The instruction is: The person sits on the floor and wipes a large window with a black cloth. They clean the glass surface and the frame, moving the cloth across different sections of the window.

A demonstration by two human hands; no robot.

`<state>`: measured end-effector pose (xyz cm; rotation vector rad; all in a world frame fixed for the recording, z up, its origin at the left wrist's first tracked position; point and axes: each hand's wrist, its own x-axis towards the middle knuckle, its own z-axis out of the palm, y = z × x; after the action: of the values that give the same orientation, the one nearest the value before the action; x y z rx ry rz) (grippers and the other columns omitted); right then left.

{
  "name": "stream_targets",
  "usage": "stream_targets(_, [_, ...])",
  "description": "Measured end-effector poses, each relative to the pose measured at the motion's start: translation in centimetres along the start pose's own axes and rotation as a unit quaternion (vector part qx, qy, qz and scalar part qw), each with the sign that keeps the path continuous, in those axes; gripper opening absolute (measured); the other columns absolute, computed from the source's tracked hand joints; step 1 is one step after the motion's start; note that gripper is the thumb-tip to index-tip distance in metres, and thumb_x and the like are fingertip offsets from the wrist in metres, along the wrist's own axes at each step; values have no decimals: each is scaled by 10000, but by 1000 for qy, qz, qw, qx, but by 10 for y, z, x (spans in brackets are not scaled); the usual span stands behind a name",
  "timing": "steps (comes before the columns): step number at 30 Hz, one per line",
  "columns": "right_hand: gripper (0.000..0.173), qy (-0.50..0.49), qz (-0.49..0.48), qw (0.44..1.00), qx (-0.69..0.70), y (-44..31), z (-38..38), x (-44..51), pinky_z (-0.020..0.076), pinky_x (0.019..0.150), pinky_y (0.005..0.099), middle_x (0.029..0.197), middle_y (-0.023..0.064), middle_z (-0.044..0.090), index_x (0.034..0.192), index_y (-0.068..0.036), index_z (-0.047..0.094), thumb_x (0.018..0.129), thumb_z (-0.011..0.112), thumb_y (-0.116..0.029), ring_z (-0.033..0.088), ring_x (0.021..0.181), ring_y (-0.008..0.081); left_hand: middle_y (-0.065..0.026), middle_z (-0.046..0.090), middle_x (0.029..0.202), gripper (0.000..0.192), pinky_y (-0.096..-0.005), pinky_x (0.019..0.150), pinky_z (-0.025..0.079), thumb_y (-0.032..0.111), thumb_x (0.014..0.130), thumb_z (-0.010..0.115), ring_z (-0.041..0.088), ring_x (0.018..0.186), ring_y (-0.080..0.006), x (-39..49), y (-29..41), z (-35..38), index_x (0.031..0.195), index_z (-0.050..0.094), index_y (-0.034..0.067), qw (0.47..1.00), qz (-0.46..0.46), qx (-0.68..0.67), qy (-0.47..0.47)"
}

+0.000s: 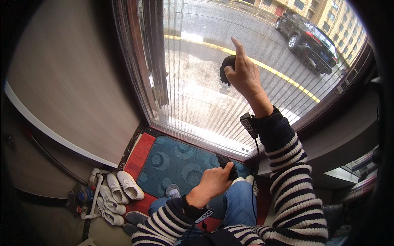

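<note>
Two dark items are in my hands. High in the view, my right hand [243, 72] is raised before a pleated insect screen [197, 101] in the doorway. Its index finger points up and its other fingers are curled round a crumpled black item [227, 69], perhaps cloth. Low and nearer my body, my left hand [212, 184] grips another black crumpled item [226, 163] above my knees and the blue doormat [172, 163]. What the two black items are cannot be told. A small black device with a cable [248, 124] is strapped at my right wrist, and another [203, 216] at my left.
White canvas shoes [130, 184] stand at the left on a red mat [137, 156], beside white pipes [98, 193] and a grey panel [74, 86]. A door frame [335, 89] rises at the right. Beyond the screen, a black car [311, 43] stands on wet road.
</note>
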<state>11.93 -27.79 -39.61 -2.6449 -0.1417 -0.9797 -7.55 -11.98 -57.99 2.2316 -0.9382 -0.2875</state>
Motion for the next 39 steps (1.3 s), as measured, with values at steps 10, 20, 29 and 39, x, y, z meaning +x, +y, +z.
stream_targets(10, [773, -9, 2, 1000, -13, 3, -1, -7, 569, 750, 482, 1033, 277, 684, 1498, -18, 327, 790, 621, -110, 710, 822, 411, -184, 691, 825, 483, -523, 657, 541, 227, 843, 647, 689, 788, -410, 3, 0, 1, 1262, 432, 122, 1000, 3, -3, 6])
stream_targets(20, [835, -19, 1, 999, -29, 1, -5, -15, 574, 732, 472, 1025, 279, 678, 1525, 24, 276, 774, 617, -107, 708, 787, 408, -185, 691, 824, 492, -524, 667, 543, 230, 838, 648, 689, 793, -411, 9, 1, 4, 1266, 430, 121, 1000, 1, 1, -8])
stream_targets(29, [860, -13, -16, 999, -50, 7, -5, -14, 570, 736, 473, 1048, 276, 686, 1538, 26, 273, 757, 612, -99, 707, 781, 392, -185, 688, 820, 493, -521, 662, 544, 234, 841, 649, 690, 789, -410, 10, 0, 7, 1267, 426, 123, 1000, 3, 4, -5])
stream_targets(39, [806, -9, -17, 999, -27, 10, -6, -11, 561, 739, 470, 1020, 273, 685, 1501, 0, 342, 747, 610, -103, 705, 793, 392, -191, 688, 842, 499, -525, 683, 541, 240, 844, 649, 685, 812, -421, 12, 2, 4, 1272, 424, 120, 1000, -14, 1, -12])
